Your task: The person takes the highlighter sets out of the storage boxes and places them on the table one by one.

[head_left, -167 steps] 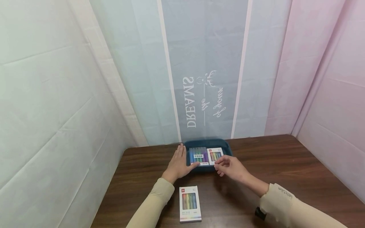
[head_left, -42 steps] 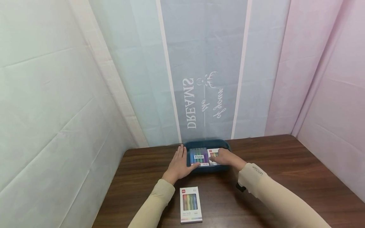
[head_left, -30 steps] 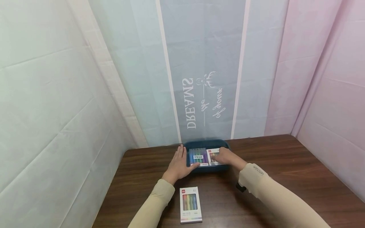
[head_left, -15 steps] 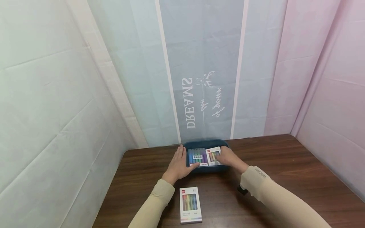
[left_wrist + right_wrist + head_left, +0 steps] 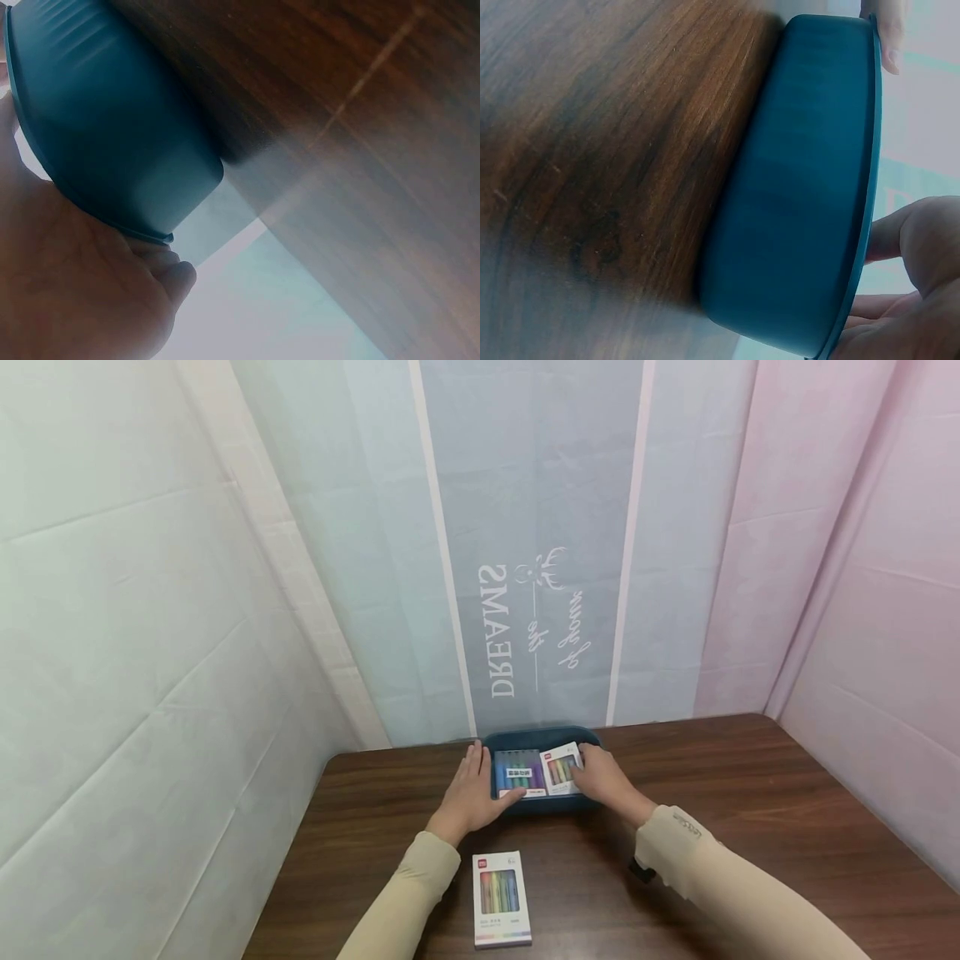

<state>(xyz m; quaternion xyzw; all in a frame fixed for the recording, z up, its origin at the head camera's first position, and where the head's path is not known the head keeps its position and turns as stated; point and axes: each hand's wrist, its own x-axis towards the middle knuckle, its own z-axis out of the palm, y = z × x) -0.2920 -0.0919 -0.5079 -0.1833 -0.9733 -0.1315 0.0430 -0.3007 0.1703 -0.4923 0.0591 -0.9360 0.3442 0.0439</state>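
A dark teal basin (image 5: 551, 807) stands at the table's back edge. My left hand (image 5: 468, 789) rests along its left rim, fingers straight, thumb across the front rim. In the left wrist view, the left hand (image 5: 82, 277) lies against the rim. Inside, a clear pack of coloured pens (image 5: 519, 772) lies on the left. A white windowed box of coloured pens (image 5: 561, 768) leans slightly aslant beside it. My right hand (image 5: 603, 777) grips this box's right edge, thumb on its front; its other fingers are mostly hidden. In the right wrist view, the right hand (image 5: 922, 292) reaches over the rim.
A second white windowed box of coloured pens (image 5: 502, 900) lies face up on the wooden table (image 5: 360, 827), in front of the basin and between the forearms. A printed fabric backdrop (image 5: 540, 510) hangs directly behind the table.
My right hand has moved from the basin's front onto the box inside. That box has turned slightly, its top leaning right, and the hand has slid to its right edge. The left hand stays.
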